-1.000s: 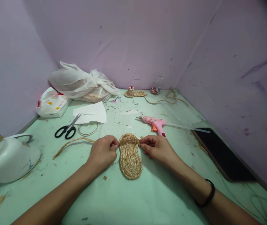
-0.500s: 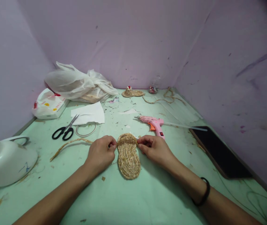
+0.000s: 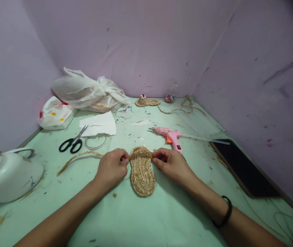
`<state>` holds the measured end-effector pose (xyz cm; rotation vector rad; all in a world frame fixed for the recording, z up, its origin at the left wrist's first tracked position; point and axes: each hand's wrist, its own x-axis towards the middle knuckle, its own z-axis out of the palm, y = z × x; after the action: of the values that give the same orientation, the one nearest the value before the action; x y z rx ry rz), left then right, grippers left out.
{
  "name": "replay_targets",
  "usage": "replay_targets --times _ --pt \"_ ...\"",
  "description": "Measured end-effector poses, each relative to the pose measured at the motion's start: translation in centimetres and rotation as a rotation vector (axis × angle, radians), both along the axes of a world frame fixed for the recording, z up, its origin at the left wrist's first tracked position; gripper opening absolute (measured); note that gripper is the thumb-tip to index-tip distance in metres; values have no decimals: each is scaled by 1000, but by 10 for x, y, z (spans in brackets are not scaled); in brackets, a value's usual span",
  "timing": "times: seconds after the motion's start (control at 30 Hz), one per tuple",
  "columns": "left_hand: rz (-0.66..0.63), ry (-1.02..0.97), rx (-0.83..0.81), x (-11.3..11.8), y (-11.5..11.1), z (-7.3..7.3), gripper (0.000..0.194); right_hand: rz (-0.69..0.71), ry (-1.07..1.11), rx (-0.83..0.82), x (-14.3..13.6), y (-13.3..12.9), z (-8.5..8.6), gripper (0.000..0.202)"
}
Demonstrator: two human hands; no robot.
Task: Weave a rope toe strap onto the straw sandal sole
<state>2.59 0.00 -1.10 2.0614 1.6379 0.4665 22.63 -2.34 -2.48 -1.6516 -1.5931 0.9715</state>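
Note:
A small slipper of coiled straw braid (image 3: 143, 175) lies flat on the table before me, with a band across its far end. My left hand (image 3: 113, 165) is closed at the band's left side, pinching a braided straw cord (image 3: 81, 156) whose loose tail trails out to the left. At the slipper's right edge, my right hand (image 3: 170, 163) pinches the band's other side between thumb and forefinger. The exact spots under the fingertips are partly hidden.
A pink glue gun (image 3: 170, 135) lies beyond my right hand, near a dark tablet-like slab (image 3: 244, 169). Black-handled scissors (image 3: 74, 140), white paper (image 3: 98, 124) and a ring (image 3: 95, 147) sit left. Behind are a plastic bag (image 3: 87, 89) and a finished-looking slipper (image 3: 147, 102).
The whole view has shifted slightly, so everything appears a little further right. Both hands keep their pinch at the slipper's sides, with no other visible movement.

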Motion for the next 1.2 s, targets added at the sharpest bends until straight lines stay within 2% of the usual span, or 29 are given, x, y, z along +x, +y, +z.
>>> replay_targets --times 0.83,1.0,1.1,1.2 --pt "25 -3 4 3 -1 0 11 1 -36 33 -4 -2 3 5" --pt "12 -40 47 -1 -7 4 12 -4 -15 61 -1 -5 12 6" --pt "14 -36 109 -6 -12 8 11 -30 -59 150 -1 -9 20 7" --pt "-10 -42 99 -10 -16 11 11 -34 -35 202 -3 -13 22 13"
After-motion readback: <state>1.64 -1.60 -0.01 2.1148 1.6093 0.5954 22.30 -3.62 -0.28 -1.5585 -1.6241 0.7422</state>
